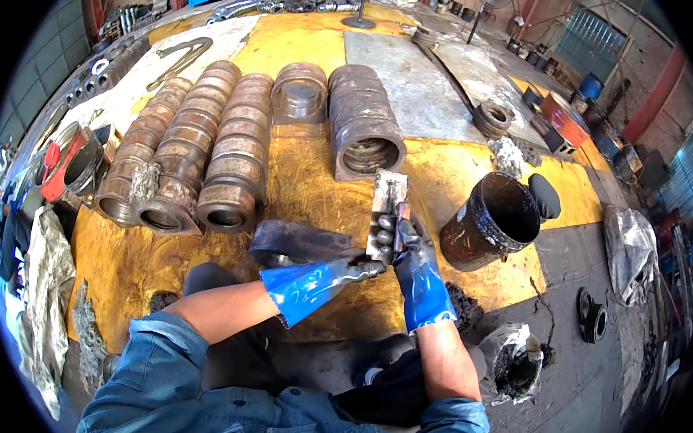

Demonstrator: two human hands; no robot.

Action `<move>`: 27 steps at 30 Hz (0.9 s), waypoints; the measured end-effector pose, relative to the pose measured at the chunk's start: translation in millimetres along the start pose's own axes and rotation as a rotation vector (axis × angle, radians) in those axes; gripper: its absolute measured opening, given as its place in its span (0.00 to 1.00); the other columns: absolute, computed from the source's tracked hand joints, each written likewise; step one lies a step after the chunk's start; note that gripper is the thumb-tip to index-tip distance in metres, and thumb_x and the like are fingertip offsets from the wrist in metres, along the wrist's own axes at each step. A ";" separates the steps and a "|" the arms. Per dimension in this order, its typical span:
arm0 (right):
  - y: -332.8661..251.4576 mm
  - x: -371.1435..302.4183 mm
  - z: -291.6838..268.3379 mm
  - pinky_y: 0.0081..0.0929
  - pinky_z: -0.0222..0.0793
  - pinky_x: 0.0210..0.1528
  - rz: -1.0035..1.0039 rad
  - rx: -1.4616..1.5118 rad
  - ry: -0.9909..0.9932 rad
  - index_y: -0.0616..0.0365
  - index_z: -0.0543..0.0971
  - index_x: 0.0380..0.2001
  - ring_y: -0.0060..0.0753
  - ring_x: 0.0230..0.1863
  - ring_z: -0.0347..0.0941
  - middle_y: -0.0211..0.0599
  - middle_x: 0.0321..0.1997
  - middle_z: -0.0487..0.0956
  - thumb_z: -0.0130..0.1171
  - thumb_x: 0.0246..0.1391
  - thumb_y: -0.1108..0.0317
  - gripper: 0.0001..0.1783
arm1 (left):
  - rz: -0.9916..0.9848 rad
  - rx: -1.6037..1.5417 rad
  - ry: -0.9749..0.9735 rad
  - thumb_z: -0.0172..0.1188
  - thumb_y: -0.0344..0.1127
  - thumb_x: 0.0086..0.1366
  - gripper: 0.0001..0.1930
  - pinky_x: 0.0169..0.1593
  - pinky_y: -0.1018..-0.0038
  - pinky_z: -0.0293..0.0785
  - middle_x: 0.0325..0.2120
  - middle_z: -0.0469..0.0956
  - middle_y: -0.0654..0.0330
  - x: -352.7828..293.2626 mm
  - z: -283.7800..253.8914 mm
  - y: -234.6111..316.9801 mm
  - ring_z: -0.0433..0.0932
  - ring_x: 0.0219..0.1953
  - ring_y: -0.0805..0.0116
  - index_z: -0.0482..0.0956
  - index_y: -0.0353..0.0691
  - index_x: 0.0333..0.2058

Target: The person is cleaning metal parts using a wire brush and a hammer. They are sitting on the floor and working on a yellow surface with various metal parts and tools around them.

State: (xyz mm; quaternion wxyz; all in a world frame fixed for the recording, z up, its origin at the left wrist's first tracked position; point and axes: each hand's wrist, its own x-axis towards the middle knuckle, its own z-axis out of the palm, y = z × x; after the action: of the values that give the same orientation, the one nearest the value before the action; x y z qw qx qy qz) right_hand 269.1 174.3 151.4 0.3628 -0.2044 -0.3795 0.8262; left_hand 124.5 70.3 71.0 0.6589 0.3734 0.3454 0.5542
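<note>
Held a pale-grey, dark-smeared, flat rectangular trowel (390, 189) in the blue-cuffed, black-fingered gloved right hand (410, 241). Had the right fingers curled narrow around it, part of the blade covered. Found the trowel raised in front, just right of the left fingertips, long axis pointing almost straight forward. Saw its far end overlap the near rim of a thick, brown, ribbed metal cylinder (363, 110); could not tell the gap in depth. Had the matching gloved left hand (361, 271) just beside the near end, fingers stretched rightward, crosswise to that axis. Could not tell touch from slight gap there, nor any pinch. Rated the right hand nearer, being on the trowel. Noted a dark, grimy, open cylindrical bucket (469, 238) further right, apart from both hands, and a dark, curved, smooth-sided piece (297, 240) just beyond the left hand.
</note>
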 end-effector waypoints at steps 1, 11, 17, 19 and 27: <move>7.8 3.6 2.8 0.22 0.77 0.31 0.029 -0.006 0.028 0.61 0.76 0.56 0.27 0.34 0.80 0.40 0.44 0.84 0.61 0.67 0.62 0.20 | -0.012 -0.015 -0.005 0.63 0.37 0.72 0.15 0.56 0.72 0.72 0.48 0.80 0.57 1.6 -4.9 1.4 0.76 0.51 0.70 0.78 0.33 0.51; 18.0 35.0 -10.3 0.31 0.77 0.30 0.173 0.084 -0.041 0.58 0.75 0.58 0.33 0.31 0.78 0.38 0.39 0.83 0.65 0.62 0.52 0.28 | -0.034 -0.144 -0.075 0.63 0.37 0.72 0.11 0.51 0.69 0.74 0.42 0.82 0.56 19.0 -26.9 10.0 0.78 0.44 0.68 0.79 0.34 0.44; 21.4 27.9 -12.4 0.28 0.78 0.28 0.152 -0.019 -0.009 0.57 0.75 0.60 0.30 0.26 0.79 0.35 0.35 0.84 0.64 0.63 0.48 0.30 | -0.014 -0.177 -0.081 0.63 0.37 0.72 0.10 0.48 0.68 0.76 0.38 0.82 0.55 25.4 -37.5 16.8 0.79 0.41 0.67 0.80 0.34 0.39; 20.2 23.3 0.3 0.24 0.75 0.27 0.135 -0.083 0.010 0.55 0.75 0.62 0.26 0.25 0.78 0.35 0.34 0.84 0.63 0.64 0.46 0.32 | -0.007 -0.184 -0.071 0.63 0.37 0.72 0.10 0.47 0.68 0.77 0.37 0.83 0.55 24.7 -41.5 18.1 0.79 0.39 0.66 0.80 0.34 0.38; 18.2 -4.3 21.8 0.22 0.71 0.24 0.210 -0.311 -0.034 0.59 0.76 0.59 0.26 0.25 0.77 0.34 0.32 0.83 0.58 0.68 0.48 0.28 | -0.050 0.351 0.469 0.69 0.42 0.69 0.13 0.40 0.74 0.76 0.29 0.84 0.67 26.5 -60.7 37.6 0.78 0.34 0.78 0.88 0.35 0.37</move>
State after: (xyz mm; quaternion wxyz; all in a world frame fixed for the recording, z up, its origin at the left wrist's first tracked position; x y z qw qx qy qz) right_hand 250.5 152.5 151.3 0.2323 -0.2826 -0.4851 0.7943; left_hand 57.9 107.2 73.5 0.4999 0.3346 0.5879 0.5408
